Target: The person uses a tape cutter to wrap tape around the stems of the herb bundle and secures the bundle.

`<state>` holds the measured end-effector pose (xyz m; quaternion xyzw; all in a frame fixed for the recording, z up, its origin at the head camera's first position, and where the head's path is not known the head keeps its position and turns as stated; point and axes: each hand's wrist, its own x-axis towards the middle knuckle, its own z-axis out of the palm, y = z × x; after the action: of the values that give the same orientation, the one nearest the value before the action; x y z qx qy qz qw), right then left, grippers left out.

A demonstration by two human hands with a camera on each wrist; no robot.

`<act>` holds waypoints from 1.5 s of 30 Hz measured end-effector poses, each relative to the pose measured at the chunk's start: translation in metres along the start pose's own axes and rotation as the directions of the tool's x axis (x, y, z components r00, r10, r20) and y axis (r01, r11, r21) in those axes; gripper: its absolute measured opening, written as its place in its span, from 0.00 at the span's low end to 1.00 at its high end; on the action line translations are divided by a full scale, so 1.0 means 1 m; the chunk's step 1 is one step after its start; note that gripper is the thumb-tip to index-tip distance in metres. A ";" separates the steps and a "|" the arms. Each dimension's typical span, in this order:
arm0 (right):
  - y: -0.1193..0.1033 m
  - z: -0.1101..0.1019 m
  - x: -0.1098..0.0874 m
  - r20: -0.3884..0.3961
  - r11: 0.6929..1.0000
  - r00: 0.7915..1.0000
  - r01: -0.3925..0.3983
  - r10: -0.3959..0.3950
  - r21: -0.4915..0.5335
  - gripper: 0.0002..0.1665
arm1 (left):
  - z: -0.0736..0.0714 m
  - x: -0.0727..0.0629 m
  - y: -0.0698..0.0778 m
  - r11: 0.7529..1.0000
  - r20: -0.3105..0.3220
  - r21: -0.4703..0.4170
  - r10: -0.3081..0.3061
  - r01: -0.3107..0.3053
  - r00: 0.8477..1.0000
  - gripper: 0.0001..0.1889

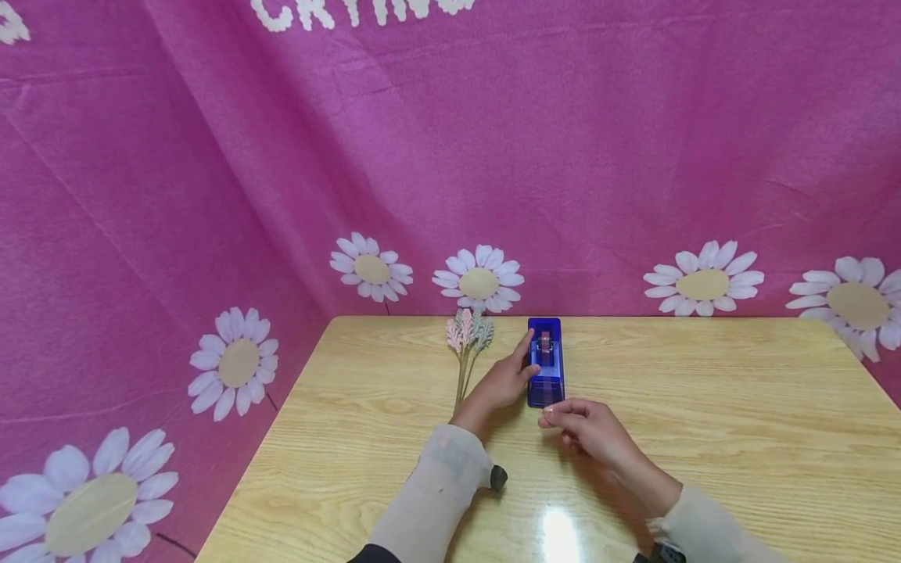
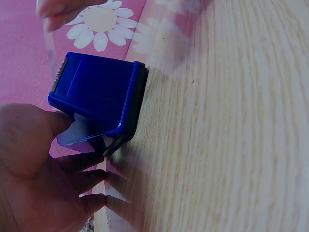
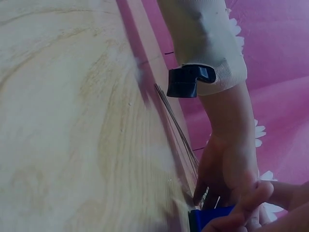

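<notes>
A blue tape dispenser (image 1: 546,327) stands on the wooden table, its long side pointing away from me. My left hand (image 1: 501,385) grips it from the left, thumb on the near upper part and fingers along the side. In the left wrist view the dispenser's toothed cutter (image 2: 59,76) shows at its front edge. Just in front of it, my right hand (image 1: 594,432) pinches the end of a clear tape strip (image 2: 50,48) between thumb and index finger. The strip runs from the cutter to those fingertips, faint and see-through.
Artificial flower stems with pink and grey-green heads (image 1: 463,332) lie left of the dispenser, partly behind my left forearm. A magenta cloth (image 1: 563,156) printed with daisies hangs along the back and left edges of the wooden table (image 1: 704,375).
</notes>
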<state>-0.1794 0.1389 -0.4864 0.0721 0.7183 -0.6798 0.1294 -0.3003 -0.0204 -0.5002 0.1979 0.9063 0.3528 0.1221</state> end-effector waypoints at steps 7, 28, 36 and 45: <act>0.003 0.000 -0.005 0.023 1.000 1.000 0.006 -0.007 0.031 0.09 | -0.001 -0.001 0.002 1.000 -0.005 -0.014 0.007 -0.007 1.000 0.35; 0.009 0.001 -0.002 0.012 0.996 0.999 -0.042 0.041 0.075 0.09 | -0.004 0.001 -0.001 0.998 -0.001 -0.056 0.008 -0.008 1.000 0.35; 0.009 0.000 -0.003 0.013 0.995 0.999 -0.035 0.033 0.095 0.06 | -0.008 -0.001 -0.002 0.995 0.000 -0.097 0.005 -0.005 1.000 0.35; 0.009 0.002 -0.003 0.007 0.995 1.000 -0.029 0.029 0.095 0.06 | -0.022 -0.011 -0.002 0.991 0.004 -0.137 0.011 -0.010 1.000 0.35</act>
<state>-0.1737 0.1382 -0.4946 0.0867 0.6837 -0.7114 0.1378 -0.2995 -0.0399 -0.4849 0.1946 0.8786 0.4145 0.1355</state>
